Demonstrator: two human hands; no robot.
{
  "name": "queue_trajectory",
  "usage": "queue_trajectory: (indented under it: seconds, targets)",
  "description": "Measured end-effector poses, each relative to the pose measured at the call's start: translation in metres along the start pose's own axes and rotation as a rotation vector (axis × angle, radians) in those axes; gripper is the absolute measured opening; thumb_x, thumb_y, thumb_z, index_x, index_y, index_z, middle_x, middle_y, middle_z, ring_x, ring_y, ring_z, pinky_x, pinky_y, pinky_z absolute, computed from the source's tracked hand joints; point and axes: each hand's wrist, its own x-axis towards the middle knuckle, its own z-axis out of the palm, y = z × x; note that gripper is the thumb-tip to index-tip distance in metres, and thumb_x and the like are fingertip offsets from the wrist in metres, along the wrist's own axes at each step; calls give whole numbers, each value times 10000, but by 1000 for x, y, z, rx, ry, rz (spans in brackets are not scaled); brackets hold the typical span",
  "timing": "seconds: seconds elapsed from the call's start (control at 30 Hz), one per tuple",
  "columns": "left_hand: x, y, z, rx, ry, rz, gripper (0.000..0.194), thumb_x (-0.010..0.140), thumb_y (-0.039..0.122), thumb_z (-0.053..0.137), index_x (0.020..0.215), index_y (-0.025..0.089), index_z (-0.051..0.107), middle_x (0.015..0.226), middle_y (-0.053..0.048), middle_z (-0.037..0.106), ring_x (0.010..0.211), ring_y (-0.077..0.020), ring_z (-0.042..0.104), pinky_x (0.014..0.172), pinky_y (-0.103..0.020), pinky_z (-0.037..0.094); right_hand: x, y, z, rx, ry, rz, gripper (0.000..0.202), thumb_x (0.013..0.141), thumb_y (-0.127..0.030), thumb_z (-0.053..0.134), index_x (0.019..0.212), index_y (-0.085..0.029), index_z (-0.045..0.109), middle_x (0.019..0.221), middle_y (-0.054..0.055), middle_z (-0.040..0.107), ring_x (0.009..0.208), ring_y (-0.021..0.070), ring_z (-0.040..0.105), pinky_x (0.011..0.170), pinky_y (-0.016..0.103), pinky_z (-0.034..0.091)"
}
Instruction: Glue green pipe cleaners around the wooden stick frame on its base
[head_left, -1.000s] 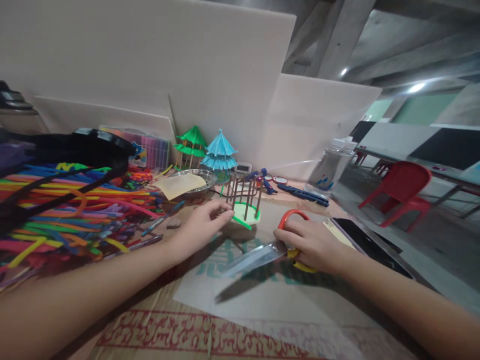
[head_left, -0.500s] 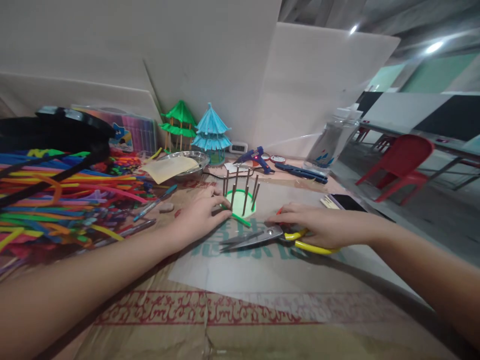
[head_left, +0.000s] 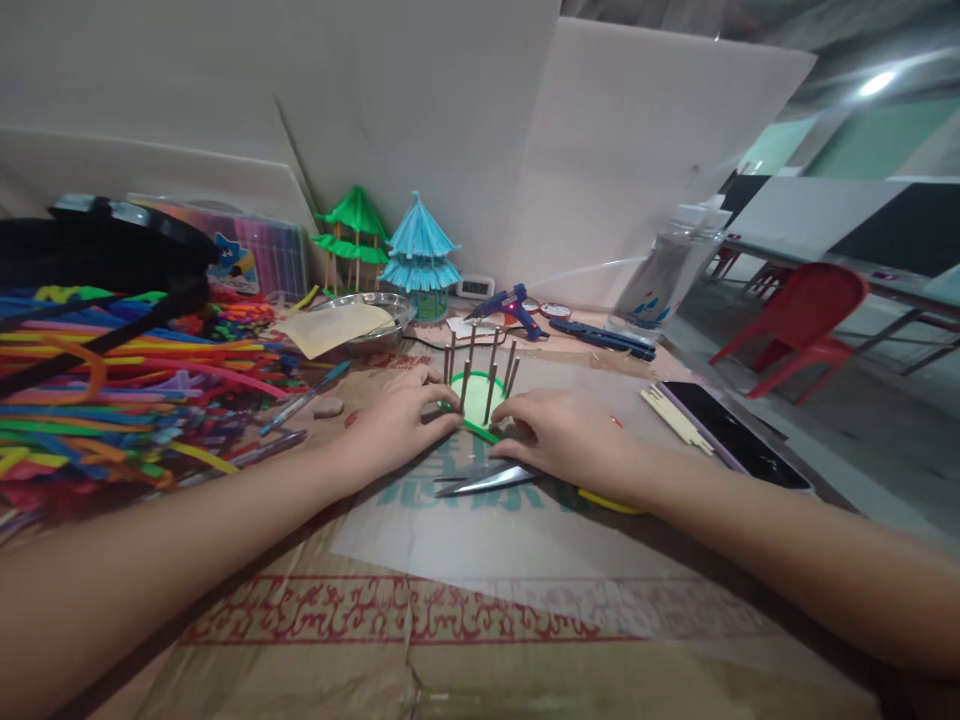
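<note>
A pale green round base (head_left: pixel 471 392) with several upright brown sticks (head_left: pixel 488 393) stands on the table, a green pipe cleaner (head_left: pixel 480 431) along its edge. My left hand (head_left: pixel 401 418) pinches this pipe cleaner at the base's left front. On the other side, my right hand (head_left: pixel 562 435) reaches to the loose end, thumb and forefinger apart on either side of it; whether they touch it I cannot tell. Scissors (head_left: pixel 491 483) lie beneath my right hand, blades pointing left, their yellow handles mostly covered.
Piled pipe cleaners (head_left: pixel 142 380) fill the left. Behind the base are a green pavilion model (head_left: pixel 356 225), a blue one (head_left: pixel 420 245), a metal dish (head_left: pixel 401 312) and a glue gun (head_left: pixel 514 308). A phone (head_left: pixel 731 430), pale sticks (head_left: pixel 677 420) and a clear bottle (head_left: pixel 664 275) are to the right.
My right hand has let go of the scissors, leaving them on the table, and has moved left to the green pipe cleaner. My left hand stays at the base.
</note>
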Motion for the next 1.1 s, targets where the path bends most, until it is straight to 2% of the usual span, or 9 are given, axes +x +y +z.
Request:
queue_trajectory:
  seconds: [0.1, 0.2, 0.57, 0.7, 0.8, 0.87, 0.93, 1.0, 1.1]
  targets:
    - [0, -1, 0, 16, -15, -1, 217, 902, 368, 588, 976, 200, 704, 1131, -89, 603, 1099, -267, 559, 984, -426, 435, 4, 6, 9, 25, 16, -2, 149, 918, -304, 645, 998, -203, 719, 881, 51, 746, 785, 193, 661, 671, 279, 402]
    - [0, -2, 0, 29, -20, -1, 239, 904, 385, 586, 998, 201, 707, 1125, -89, 606, 1085, -268, 562, 973, -427, 439, 7, 13, 14, 21, 30, 7, 173, 947, -229, 566, 988, -201, 732, 925, 65, 762, 813, 202, 676, 697, 287, 418]
    - [1, 2, -3, -30, -37, 7, 218, 901, 375, 563, 926, 205, 697, 1062, -70, 624, 1059, -250, 571, 972, -412, 436, 6, 22, 20, -39, 84, -25, 183, 961, -235, 547, 983, -196, 725, 939, 66, 756, 824, 196, 660, 716, 282, 410]
    - [2, 3, -4, -28, -40, -4, 229, 893, 385, 570, 922, 197, 697, 1051, -75, 625, 1053, -255, 572, 957, -412, 438, 5, 17, 13, -47, 61, 3, 131, 944, -250, 593, 960, -187, 706, 871, 63, 734, 802, 191, 645, 692, 274, 395]
    - [1, 3, -3, -40, -27, 3, 244, 891, 394, 569, 936, 192, 699, 1056, -79, 624, 1061, -260, 570, 966, -417, 436, -1, 18, -6, 46, -15, 69, 137, 925, -299, 629, 985, -189, 683, 790, 29, 704, 723, 173, 623, 637, 261, 396]
    - [1, 1, -3, -54, -20, 7, 245, 889, 397, 568, 936, 197, 701, 1063, -76, 623, 1068, -258, 571, 975, -413, 435, -8, 25, -23, 142, -125, 56, 168, 922, -329, 629, 1014, -195, 672, 814, 19, 696, 709, 167, 618, 620, 261, 422]
    - [2, 0, -5, -72, -15, -4, 253, 886, 413, 568, 931, 201, 699, 1060, -71, 622, 1059, -250, 578, 975, -401, 438, -17, 35, -38, 208, -259, -30, 244, 894, -343, 662, 1104, -219, 667, 963, 35, 702, 823, 186, 647, 691, 281, 477]
    - [3, 0, -8, -97, -4, -26, 273, 879, 441, 571, 916, 201, 696, 1042, -66, 625, 1044, -244, 585, 966, -389, 442, -27, 46, -49, 206, -362, -125, 403, 865, -311, 691, 1261, -280, 625, 1153, 43, 670, 997, 216, 648, 819, 312, 501]
    - [5, 3, -16, -158, 2, -100, 298, 851, 474, 587, 878, 196, 690, 986, -56, 654, 997, -243, 604, 935, -378, 454, -39, 53, -54, 148, -439, -179, 562, 877, -188, 630, 1401, -364, 526, 1280, 35, 606, 1084, 215, 626, 888, 314, 493]
